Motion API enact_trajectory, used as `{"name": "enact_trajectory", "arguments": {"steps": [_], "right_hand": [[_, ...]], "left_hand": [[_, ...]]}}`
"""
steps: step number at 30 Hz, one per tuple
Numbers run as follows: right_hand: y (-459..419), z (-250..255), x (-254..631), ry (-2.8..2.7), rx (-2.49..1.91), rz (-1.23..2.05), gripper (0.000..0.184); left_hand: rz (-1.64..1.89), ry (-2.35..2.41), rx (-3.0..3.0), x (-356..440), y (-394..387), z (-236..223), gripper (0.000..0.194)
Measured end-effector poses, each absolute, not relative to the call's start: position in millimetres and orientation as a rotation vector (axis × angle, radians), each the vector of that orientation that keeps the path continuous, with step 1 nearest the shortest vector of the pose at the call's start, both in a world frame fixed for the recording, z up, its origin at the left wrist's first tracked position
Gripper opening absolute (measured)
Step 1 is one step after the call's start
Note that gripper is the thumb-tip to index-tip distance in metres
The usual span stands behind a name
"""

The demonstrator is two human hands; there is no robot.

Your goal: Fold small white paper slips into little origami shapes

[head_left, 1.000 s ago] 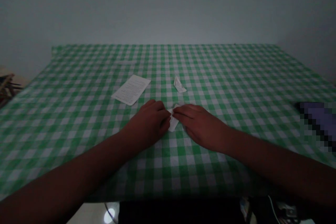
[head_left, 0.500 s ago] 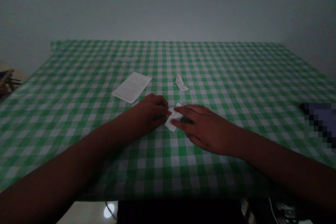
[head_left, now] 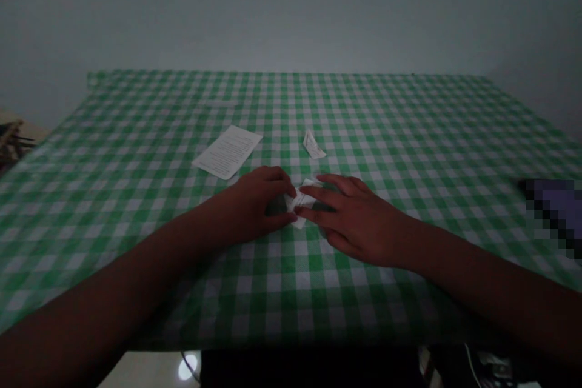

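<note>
A small folded piece of white printed paper (head_left: 308,199) lies on the tablecloth between my hands, partly covered by fingers. My left hand (head_left: 261,203) grips its left side, index finger at the upper edge and thumb at the lower edge, the other fingers curled. From the right, my right hand (head_left: 352,215) reaches over it with fingers stretched and spread, its fingertips resting on the paper. Just beyond lies another small folded paper piece (head_left: 313,144) with a pointed end. A flat printed sheet (head_left: 228,151) lies beyond my left hand, set at a slant.
The table wears a green and white checked cloth (head_left: 400,115). At the right edge is a dark device with a pixelated screen (head_left: 557,209). A faint pale strip (head_left: 221,103) lies toward the back left. A plain wall (head_left: 291,12) stands behind the table.
My left index finger and thumb have spread apart along the folded paper, the thumb now at its lower edge. My right fingers have fanned out slightly. The other papers stay put.
</note>
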State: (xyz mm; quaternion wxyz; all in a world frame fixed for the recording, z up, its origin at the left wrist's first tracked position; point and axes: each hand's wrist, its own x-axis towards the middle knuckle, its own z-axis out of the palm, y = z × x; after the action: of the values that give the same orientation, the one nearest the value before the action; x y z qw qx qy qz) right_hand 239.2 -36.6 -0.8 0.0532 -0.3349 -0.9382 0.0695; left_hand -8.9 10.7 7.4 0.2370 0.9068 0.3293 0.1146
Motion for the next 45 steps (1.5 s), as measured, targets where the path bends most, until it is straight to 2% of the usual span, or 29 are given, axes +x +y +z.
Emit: {"name": "enact_trajectory", "arguments": {"steps": [5,19,25,39,45], "right_hand": [[-35.4,-0.9,239.8,-2.833,-1.024,0.235,0.048],[-37.4,-2.1,236.0,-2.902,-1.045,0.159,0.057],[-39.9,-2.4,234.0,-2.918,-1.045,0.115,0.060],[-57.1,-1.9,215.4,-2.873,-1.029,0.176,0.057],[-53.2,-5.3,218.5,-2.785,-0.958,0.269,0.046]], "left_hand": [[0.247,0.947,2.480,-8.1,10.1,7.7,0.033],[0.178,0.830,2.511,-18.5,12.8,14.1,0.024],[0.159,0.833,2.512,-17.5,11.2,16.8,0.030],[0.140,0.800,2.487,-16.2,10.2,22.6,0.035],[0.135,0.799,2.472,-17.4,10.4,20.8,0.036]]}}
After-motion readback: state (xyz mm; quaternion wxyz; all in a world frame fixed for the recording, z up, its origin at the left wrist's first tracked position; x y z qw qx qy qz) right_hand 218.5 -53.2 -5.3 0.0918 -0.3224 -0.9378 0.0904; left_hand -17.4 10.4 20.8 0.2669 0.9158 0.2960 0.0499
